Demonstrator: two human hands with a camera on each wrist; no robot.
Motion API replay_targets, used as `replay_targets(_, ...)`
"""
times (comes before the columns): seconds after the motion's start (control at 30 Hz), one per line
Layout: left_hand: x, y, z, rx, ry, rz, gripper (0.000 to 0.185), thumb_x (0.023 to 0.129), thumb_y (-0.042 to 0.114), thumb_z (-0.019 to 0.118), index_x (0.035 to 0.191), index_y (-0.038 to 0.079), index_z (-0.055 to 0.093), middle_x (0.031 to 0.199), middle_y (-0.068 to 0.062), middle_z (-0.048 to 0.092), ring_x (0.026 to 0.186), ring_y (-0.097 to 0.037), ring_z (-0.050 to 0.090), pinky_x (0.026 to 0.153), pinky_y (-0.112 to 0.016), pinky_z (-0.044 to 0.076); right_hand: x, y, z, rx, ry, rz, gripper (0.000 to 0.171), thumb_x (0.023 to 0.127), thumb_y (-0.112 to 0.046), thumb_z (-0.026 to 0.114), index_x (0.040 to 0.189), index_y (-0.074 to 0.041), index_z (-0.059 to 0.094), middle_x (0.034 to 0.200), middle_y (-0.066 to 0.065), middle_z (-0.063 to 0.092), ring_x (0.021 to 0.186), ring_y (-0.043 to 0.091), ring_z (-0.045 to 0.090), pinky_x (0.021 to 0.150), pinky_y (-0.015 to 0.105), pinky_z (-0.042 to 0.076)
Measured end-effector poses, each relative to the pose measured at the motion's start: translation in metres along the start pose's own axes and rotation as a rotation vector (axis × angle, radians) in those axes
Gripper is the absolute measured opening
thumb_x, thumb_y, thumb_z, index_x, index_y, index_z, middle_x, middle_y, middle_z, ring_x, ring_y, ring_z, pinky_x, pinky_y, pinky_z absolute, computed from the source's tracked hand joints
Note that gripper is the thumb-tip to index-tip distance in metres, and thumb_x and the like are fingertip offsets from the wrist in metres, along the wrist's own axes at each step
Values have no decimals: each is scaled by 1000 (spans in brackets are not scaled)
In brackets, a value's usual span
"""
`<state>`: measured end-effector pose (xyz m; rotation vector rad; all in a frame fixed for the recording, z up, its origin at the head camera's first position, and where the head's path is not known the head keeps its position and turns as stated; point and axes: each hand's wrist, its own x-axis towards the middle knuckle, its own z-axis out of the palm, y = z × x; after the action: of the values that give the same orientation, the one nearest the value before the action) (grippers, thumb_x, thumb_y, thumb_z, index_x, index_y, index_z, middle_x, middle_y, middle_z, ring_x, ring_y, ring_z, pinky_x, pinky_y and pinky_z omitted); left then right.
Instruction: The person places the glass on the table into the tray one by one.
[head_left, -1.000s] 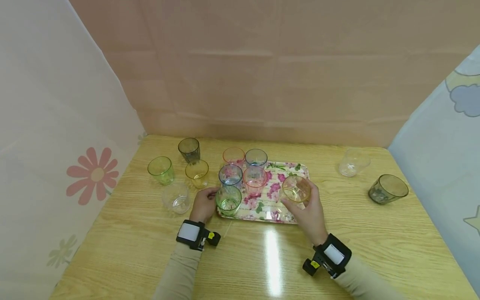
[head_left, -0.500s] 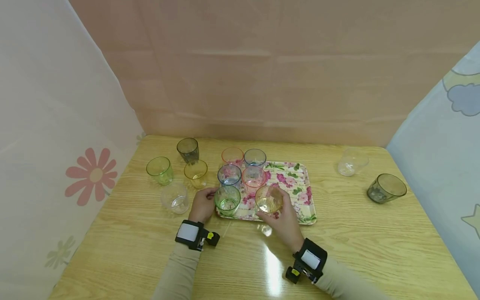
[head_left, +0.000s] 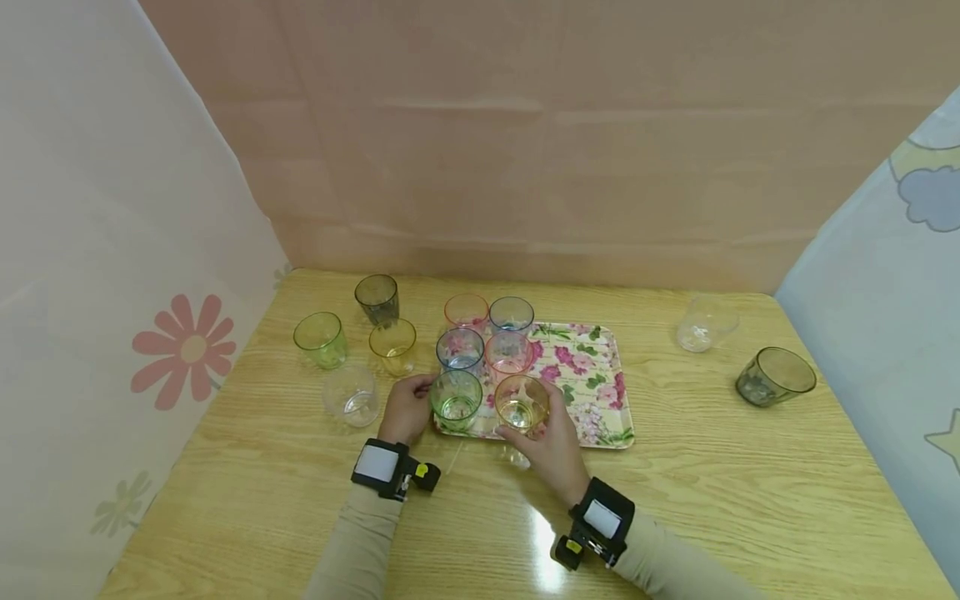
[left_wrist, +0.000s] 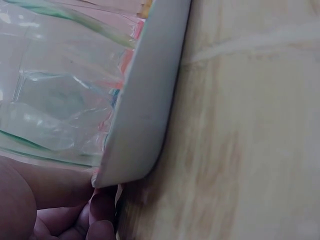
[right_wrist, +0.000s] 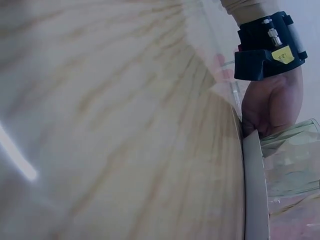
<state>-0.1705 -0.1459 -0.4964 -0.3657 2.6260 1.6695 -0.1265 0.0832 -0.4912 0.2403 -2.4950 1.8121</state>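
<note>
My right hand (head_left: 553,446) holds an amber-tinted glass (head_left: 522,404) upright at the front of the floral tray (head_left: 603,412). A green glass (head_left: 457,404) stands just left of it, at the tray's front left corner. My left hand (head_left: 406,410) pinches that corner, thumb above and fingers curled below the tray's rim (left_wrist: 137,110) in the left wrist view. Behind stand a blue glass (head_left: 461,350) and a pink glass (head_left: 510,354), then another pink glass (head_left: 467,312) and a dark blue one (head_left: 512,314). In the right wrist view, the held glass shows only in part.
Left of the tray are a grey glass (head_left: 378,300), a green glass (head_left: 321,340), an amber glass (head_left: 393,346) and a clear glass (head_left: 352,397). To the right, a clear glass (head_left: 705,325) and a grey glass (head_left: 776,377) lean on the wooden table (head_left: 712,467).
My right hand has carried the amber glass leftward across the tray until it is beside the front green glass. My left hand has stayed at the tray's corner.
</note>
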Motion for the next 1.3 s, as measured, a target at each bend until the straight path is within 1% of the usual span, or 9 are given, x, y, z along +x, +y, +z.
replay_targets(0.1,-1,1,0,-2,6,18,27,100,4,59,123,-8,69,111,-22,70,104,-34,64,92,-46,53,1,0,2,-8,13,-1,93,80,-15,88,151,5,31,148,25,47,137,43,44,109,58,40)
replay_targets(0.2,-2,3,0,6,20,38,26,100,3,59,121,-9,70,108,-21,70,101,-33,65,88,-43,54,2,0,4,-14,16,-4,93,79,-15,89,151,4,32,147,25,47,136,43,45,108,56,41)
replay_targets(0.3,-2,3,1,6,22,45,26,100,4,59,120,-9,70,107,-21,70,100,-33,65,87,-43,54,2,0,6,-16,17,-7,93,79,-14,89,150,4,32,146,25,48,136,43,46,109,55,41)
replay_targets(0.4,-1,1,2,-4,11,27,27,101,5,60,122,-8,69,110,-22,70,103,-34,64,91,-46,53,2,0,8,-18,17,-11,91,79,-13,88,149,4,33,145,25,48,136,44,46,107,59,42)
replay_targets(0.53,0,-1,1,9,-1,20,27,102,6,59,123,-8,69,113,-23,69,106,-35,64,93,-47,53,3,1,12,-28,19,-21,86,80,-13,88,146,4,36,144,25,49,136,44,45,105,63,41)
replay_targets(0.77,-1,1,0,12,-10,20,27,102,6,59,123,-7,69,113,-22,69,105,-34,64,92,-46,53,2,0,15,-52,31,-3,89,78,-14,90,146,3,36,141,24,51,134,39,48,112,53,39)
replay_targets(0.97,0,0,1,10,-8,14,27,101,6,60,124,-6,70,112,-21,70,105,-34,64,92,-46,53,1,0,16,-54,38,3,91,77,-16,91,145,4,36,138,23,48,131,39,48,112,53,39)
replay_targets(1.13,0,1,0,6,-4,-3,28,101,8,61,124,-4,70,113,-21,70,106,-33,64,93,-46,53,2,-1,17,-61,41,-34,90,76,-15,91,145,5,37,138,24,47,130,39,47,112,53,38)
replay_targets(1.3,-1,1,0,16,-3,5,28,101,7,60,124,-5,70,113,-21,70,106,-33,64,93,-47,53,2,0,18,-76,35,-53,87,78,-17,90,144,6,38,135,25,47,125,40,48,108,56,41)
